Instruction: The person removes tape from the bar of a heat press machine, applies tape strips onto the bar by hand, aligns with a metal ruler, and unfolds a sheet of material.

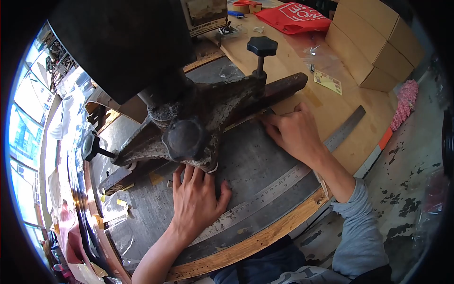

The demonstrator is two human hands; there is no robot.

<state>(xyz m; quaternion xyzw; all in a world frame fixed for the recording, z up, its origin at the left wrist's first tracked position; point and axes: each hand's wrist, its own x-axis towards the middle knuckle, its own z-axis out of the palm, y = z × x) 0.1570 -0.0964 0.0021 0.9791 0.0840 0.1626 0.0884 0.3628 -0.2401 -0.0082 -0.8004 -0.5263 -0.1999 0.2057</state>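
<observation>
My left hand [196,199] lies on the dark grey work surface [156,208], fingers stretched forward and thumb apart. Its fingertips go under the front of a heavy cast-metal press head [189,137] and are partly hidden. My right hand [295,132] is closed at the right end of the press, beside the long dark metal bar [283,90] under the casting. Its fingers are pinched at a small dark piece, too hidden to name. A long steel ruler [279,182] lies across the surface in front of both hands.
Black knobs [261,46] stand up from the press. A wooden edge [255,236] borders the surface nearest me. Further right are cardboard boxes [373,42], a red bag [295,18], a yellowish card [327,82] and a pink fluffy duster [405,102]. Bright windows line the left.
</observation>
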